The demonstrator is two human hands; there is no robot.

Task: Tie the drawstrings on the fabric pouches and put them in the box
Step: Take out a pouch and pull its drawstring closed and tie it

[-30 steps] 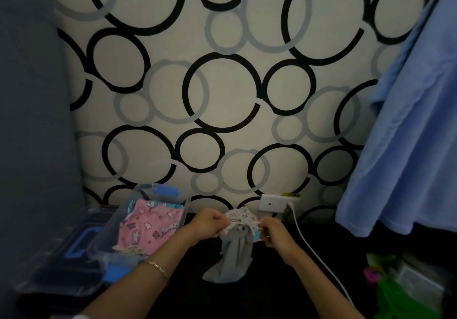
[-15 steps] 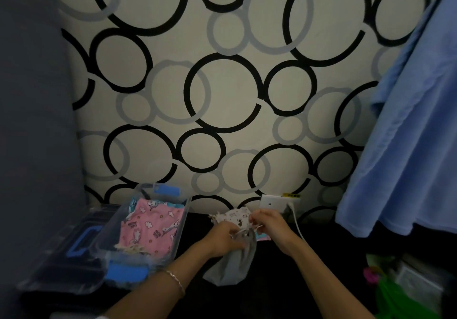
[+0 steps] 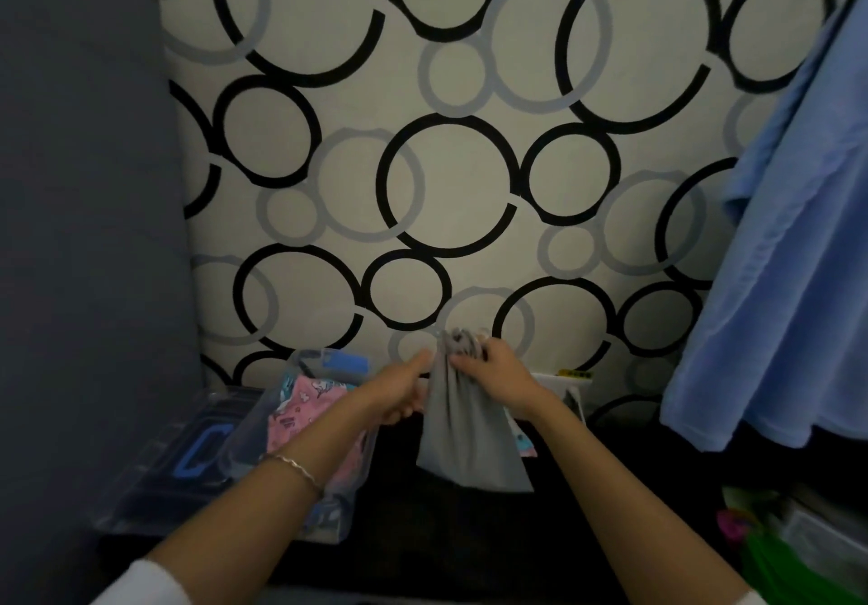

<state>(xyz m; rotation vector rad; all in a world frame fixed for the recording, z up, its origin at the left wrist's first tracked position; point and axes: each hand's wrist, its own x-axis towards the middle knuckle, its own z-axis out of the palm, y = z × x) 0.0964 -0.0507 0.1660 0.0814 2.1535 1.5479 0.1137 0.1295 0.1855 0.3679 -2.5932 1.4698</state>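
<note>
The grey pouch [image 3: 462, 421] had come up off the worktop and now hung by its gathered neck, right hand [image 3: 500, 377] pinched shut there, left hand [image 3: 399, 391] closed beside it, probably on a drawstring, box [image 3: 300, 440] waiting just left.

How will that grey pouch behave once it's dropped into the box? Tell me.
Probably floppy: the grey pouch hangs in folds below the right hand. Likely light, since it dangles from a fingertip grip. It should slump flat rather than roll.

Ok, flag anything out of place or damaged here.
Nothing stands out. Both hands, left and right, hold the gathered neck of the grey pouch; pink pouches lie inside the clear box.
</note>
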